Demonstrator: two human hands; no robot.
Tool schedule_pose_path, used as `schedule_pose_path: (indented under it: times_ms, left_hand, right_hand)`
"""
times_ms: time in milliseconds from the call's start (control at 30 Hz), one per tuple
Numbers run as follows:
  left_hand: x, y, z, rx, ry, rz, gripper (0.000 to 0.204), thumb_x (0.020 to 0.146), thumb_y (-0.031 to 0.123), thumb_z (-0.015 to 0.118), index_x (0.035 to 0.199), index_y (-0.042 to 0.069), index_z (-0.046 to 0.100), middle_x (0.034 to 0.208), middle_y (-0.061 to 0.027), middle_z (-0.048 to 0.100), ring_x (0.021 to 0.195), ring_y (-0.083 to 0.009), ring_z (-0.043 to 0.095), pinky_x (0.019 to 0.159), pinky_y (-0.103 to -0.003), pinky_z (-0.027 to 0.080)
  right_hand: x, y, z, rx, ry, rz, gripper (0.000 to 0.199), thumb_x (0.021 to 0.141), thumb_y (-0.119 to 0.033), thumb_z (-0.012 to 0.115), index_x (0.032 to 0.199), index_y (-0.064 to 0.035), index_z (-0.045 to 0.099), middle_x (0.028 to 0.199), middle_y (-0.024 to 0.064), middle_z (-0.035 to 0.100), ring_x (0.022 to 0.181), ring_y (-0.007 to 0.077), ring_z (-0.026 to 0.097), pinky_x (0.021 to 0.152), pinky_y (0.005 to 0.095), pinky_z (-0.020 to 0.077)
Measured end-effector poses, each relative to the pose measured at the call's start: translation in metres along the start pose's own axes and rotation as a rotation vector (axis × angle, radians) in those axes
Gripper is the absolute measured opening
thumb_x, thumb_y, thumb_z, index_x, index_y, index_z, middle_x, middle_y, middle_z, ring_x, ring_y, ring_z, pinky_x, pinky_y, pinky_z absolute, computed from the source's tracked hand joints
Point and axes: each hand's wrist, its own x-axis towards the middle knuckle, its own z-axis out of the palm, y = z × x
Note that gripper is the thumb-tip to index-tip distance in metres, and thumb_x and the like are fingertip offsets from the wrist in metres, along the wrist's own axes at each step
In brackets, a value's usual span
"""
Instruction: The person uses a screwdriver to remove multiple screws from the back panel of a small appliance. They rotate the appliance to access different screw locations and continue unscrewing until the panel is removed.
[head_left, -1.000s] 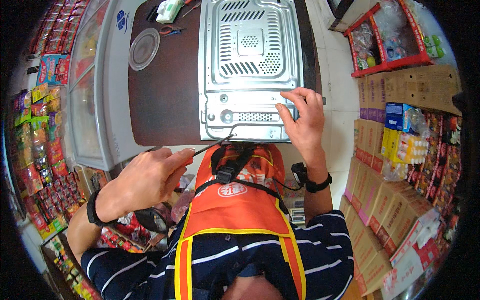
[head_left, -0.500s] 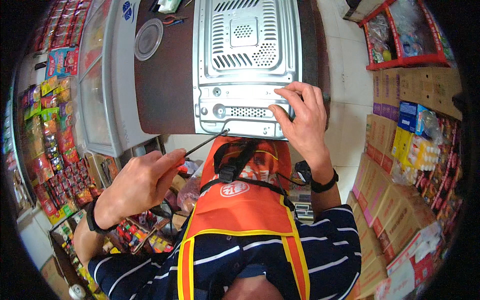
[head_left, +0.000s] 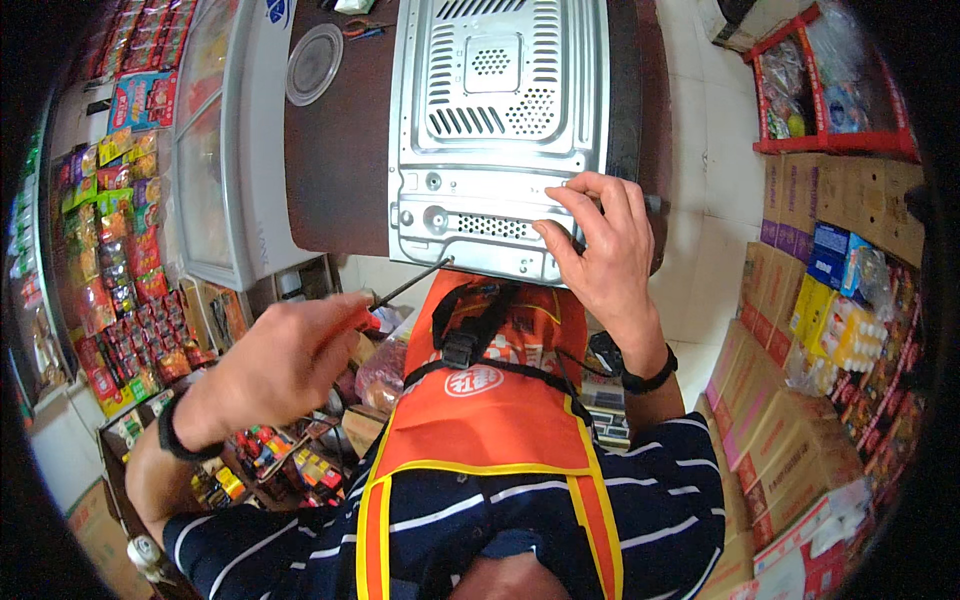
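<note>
A silver metal appliance casing [head_left: 500,160], with slotted vents and round holes, lies on a dark brown table [head_left: 335,170]. My left hand [head_left: 285,365], blurred by motion, is closed round the handle end of a screwdriver [head_left: 415,283]; the fingers mostly hide the handle. The dark shaft slants up to the casing's near edge, left of its middle, and the tip appears to touch there. Against the right side of the casing rests my right hand [head_left: 610,240]. Its thumb and forefinger are spread on the metal near a perforated strip, with nothing held between them.
On the table's left lie a round clear lid or dish [head_left: 314,65] and pliers [head_left: 362,32]. A glass-topped freezer [head_left: 235,150] stands left, before hanging snack packets [head_left: 110,250]. Cardboard boxes [head_left: 790,400] and a red shelf [head_left: 830,135] line the right.
My left hand has shifted slightly left and down and is now blurred, while the screwdriver tip stays at the casing's edge. My right hand keeps nearly the same place; the whole view has shifted slightly.
</note>
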Motion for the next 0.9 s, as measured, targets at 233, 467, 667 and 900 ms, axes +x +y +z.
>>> schedule_pose_path:
  times_ms: [233, 467, 667, 900]
  left_hand:
    - [0.016, 0.030, -0.014, 0.244, -0.061, 0.027, 0.041, 0.107, 0.014, 0.067, 0.144, -0.002, 0.068, 0.105, -0.0171, 0.076, 0.083, -0.0272, 0.077, 0.071, -0.038, 0.061]
    - [0.006, 0.045, -0.008, 0.659, -0.041, 0.152, 0.053, 0.101, 0.016, 0.074, 0.148, -0.003, 0.062, 0.108, -0.0136, 0.072, 0.095, -0.0280, 0.079, 0.077, -0.043, 0.064]
    - [0.017, 0.022, -0.014, -0.339, -0.069, -0.268, 0.047, 0.113, 0.016, 0.068, 0.154, -0.007, 0.059, 0.129, -0.0149, 0.079, 0.112, -0.0195, 0.075, 0.098, -0.035, 0.061]
    - [0.022, 0.046, -0.010, 0.394, -0.007, 0.179, 0.032, 0.104, 0.009, 0.068, 0.134, -0.005, 0.068, 0.109, -0.0251, 0.077, 0.086, -0.0464, 0.077, 0.073, -0.052, 0.062]
  right_hand:
    - [-0.001, 0.001, 0.002, 0.002, 0.013, -0.012, 0.035, 0.085, -0.020, 0.093, 0.117, -0.0091, 0.081, 0.117, 0.0069, 0.069, 0.109, 0.0323, 0.064, 0.091, 0.0455, 0.0559]
    - [-0.001, 0.002, 0.002, 0.027, 0.030, -0.011, 0.035, 0.085, -0.019, 0.093, 0.116, -0.0095, 0.080, 0.116, 0.0069, 0.069, 0.109, 0.0325, 0.064, 0.093, 0.0454, 0.0562]
    - [-0.003, 0.004, 0.003, 0.040, 0.030, -0.003, 0.035, 0.085, -0.019, 0.093, 0.116, -0.0096, 0.080, 0.116, 0.0070, 0.069, 0.109, 0.0322, 0.065, 0.094, 0.0450, 0.0562]
    - [-0.002, 0.002, 0.005, 0.042, 0.030, 0.018, 0.036, 0.085, -0.019, 0.093, 0.117, -0.0102, 0.080, 0.116, 0.0068, 0.070, 0.108, 0.0318, 0.064, 0.093, 0.0449, 0.0560]
